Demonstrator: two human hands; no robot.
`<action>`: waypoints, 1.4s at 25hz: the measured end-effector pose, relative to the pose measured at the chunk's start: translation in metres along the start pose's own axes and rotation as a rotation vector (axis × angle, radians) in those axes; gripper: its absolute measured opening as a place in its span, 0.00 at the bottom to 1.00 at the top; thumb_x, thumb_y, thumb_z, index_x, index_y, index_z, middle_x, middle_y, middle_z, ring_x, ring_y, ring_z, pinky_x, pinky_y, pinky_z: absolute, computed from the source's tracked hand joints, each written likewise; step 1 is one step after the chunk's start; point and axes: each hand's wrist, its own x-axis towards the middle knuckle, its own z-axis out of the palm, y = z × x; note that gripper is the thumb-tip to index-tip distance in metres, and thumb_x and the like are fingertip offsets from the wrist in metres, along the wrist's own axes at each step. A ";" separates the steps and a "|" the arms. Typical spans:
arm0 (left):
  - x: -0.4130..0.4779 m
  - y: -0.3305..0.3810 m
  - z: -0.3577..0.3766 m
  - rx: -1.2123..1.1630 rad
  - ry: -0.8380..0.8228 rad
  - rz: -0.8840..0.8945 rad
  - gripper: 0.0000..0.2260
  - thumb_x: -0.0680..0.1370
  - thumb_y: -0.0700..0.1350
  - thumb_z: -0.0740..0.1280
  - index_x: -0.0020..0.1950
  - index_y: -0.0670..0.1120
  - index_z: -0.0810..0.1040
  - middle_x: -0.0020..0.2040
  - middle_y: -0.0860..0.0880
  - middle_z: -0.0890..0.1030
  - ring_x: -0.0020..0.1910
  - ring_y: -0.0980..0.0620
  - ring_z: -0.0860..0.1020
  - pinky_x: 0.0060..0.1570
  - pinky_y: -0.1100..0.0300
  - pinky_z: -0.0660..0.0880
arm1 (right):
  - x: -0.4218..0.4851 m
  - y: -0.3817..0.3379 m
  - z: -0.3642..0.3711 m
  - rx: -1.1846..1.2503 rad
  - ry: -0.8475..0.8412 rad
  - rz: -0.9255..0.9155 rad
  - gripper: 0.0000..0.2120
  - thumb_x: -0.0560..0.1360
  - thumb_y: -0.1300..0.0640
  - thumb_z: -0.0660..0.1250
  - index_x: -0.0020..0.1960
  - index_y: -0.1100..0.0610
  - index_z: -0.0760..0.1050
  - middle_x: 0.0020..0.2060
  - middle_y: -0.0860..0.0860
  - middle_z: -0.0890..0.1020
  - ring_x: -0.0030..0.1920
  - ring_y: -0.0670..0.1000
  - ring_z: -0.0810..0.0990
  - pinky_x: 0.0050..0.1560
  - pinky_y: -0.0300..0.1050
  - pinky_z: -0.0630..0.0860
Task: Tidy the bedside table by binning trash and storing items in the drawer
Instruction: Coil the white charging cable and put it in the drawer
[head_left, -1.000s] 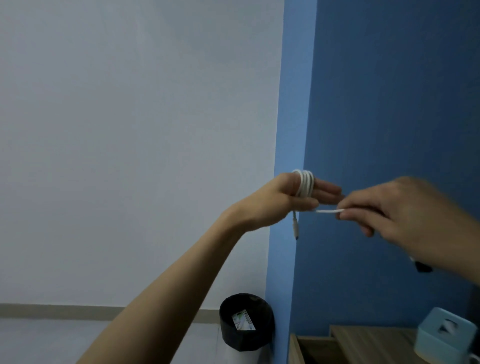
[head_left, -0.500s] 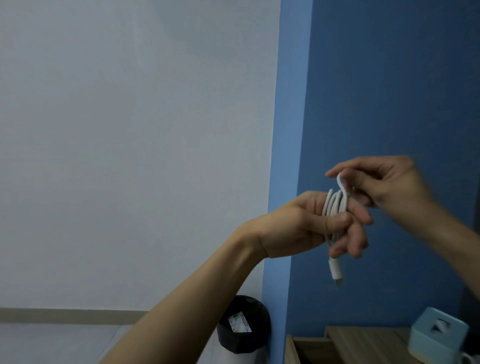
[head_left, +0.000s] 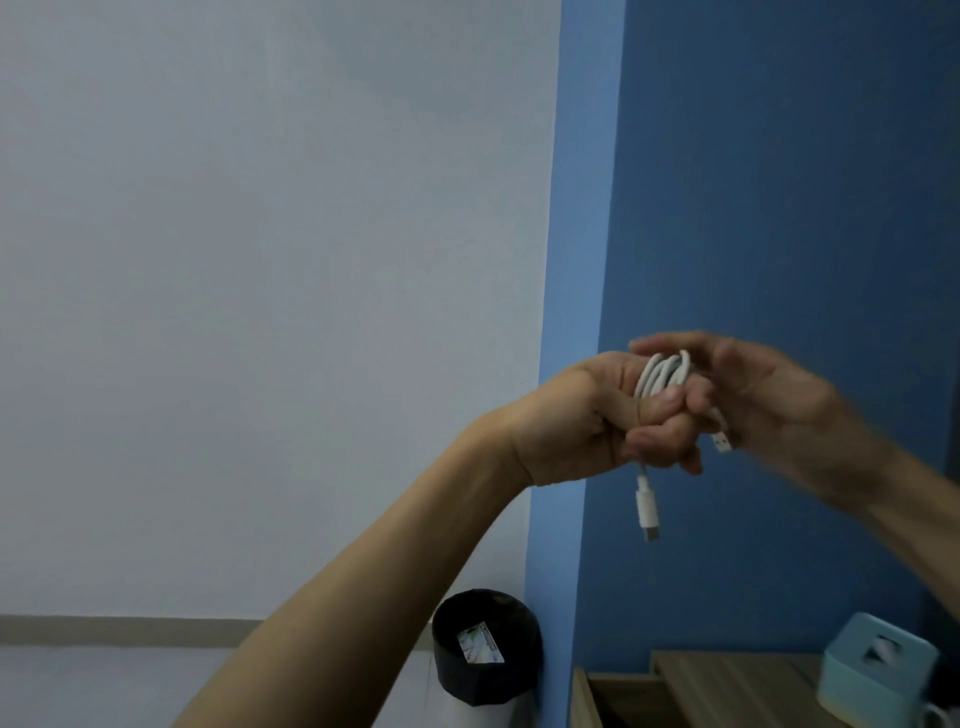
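The white charging cable (head_left: 662, 375) is coiled in several loops around the fingers of the left hand (head_left: 597, 415), held up in the air in front of the blue wall (head_left: 779, 208); one end hangs straight down below that hand, its white plug (head_left: 648, 512) dangling free; the other end, a metal-tipped plug (head_left: 721, 441), sticks out to the right of the coil, against the right hand (head_left: 753, 395); the left hand is curled tight around the coil, thumb folded over the lower fingers; the right hand is blurred, its fingers reaching over the top of the loops, and whether it pinches the cable or merely touches it I cannot tell; well below, a black bin (head_left: 485, 647) stands on the floor by the wall corner with a bit of printed packaging inside; to its right lies the wooden bench (head_left: 727, 686), an open drawer (head_left: 608, 696) at its left side; a pale blue tissue box (head_left: 878, 670) sits on the bench at the lower right.
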 end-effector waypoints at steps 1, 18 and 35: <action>-0.001 0.000 0.000 0.011 0.002 -0.016 0.16 0.77 0.34 0.51 0.40 0.46 0.76 0.24 0.54 0.71 0.24 0.57 0.68 0.43 0.62 0.76 | 0.001 0.000 -0.001 -0.100 0.038 -0.027 0.21 0.66 0.34 0.66 0.50 0.46 0.81 0.35 0.47 0.82 0.35 0.56 0.76 0.37 0.48 0.73; 0.009 -0.002 0.026 0.063 0.939 0.069 0.30 0.82 0.50 0.50 0.24 0.40 0.72 0.15 0.46 0.72 0.15 0.50 0.71 0.21 0.67 0.71 | -0.001 0.006 0.032 -0.479 0.499 -0.214 0.09 0.72 0.55 0.68 0.38 0.41 0.78 0.29 0.33 0.81 0.32 0.37 0.78 0.34 0.26 0.71; -0.010 -0.025 0.015 0.328 0.880 0.084 0.12 0.69 0.35 0.74 0.47 0.41 0.74 0.35 0.47 0.75 0.32 0.56 0.76 0.35 0.65 0.76 | -0.005 0.017 0.027 -0.556 0.770 -0.178 0.08 0.74 0.56 0.67 0.38 0.46 0.78 0.29 0.46 0.81 0.35 0.48 0.78 0.33 0.36 0.71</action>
